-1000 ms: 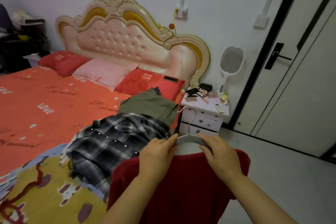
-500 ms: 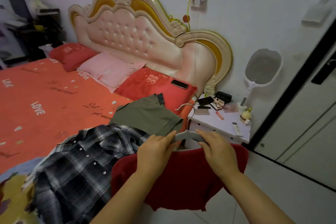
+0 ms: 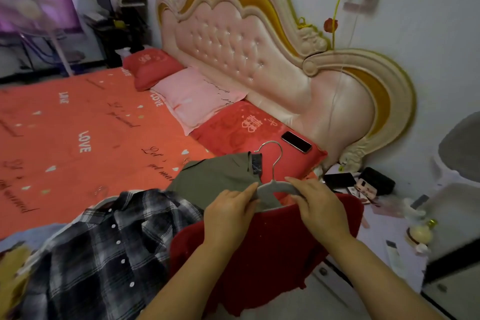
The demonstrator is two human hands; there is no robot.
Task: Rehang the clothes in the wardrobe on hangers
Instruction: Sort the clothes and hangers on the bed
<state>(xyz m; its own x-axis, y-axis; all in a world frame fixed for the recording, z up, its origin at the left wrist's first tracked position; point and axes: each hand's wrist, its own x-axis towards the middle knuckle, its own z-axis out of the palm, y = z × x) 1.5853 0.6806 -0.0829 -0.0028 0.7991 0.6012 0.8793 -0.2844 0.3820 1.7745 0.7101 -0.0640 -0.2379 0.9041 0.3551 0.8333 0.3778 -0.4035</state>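
A dark red top [image 3: 267, 260] hangs on a grey hanger [image 3: 276, 186] with a metal hook, held up over the bed's near right corner. My left hand [image 3: 228, 215] grips the hanger's left shoulder through the red cloth. My right hand [image 3: 320, 210] grips the right shoulder. A black-and-white plaid shirt [image 3: 101, 254] lies spread on the bed at lower left. An olive green garment [image 3: 215, 176] lies just behind it, under the hanger.
The orange bed sheet [image 3: 65, 138] stretches left, with red and pink pillows by the padded headboard [image 3: 233, 41]. A phone [image 3: 296, 141] lies on the near red pillow. A cluttered white nightstand [image 3: 384, 239] stands at right. The wardrobe is out of view.
The view has swung left and moved closer to the bed; the door has left the frame. Both hands keep the same hold on the hanger with the red top.
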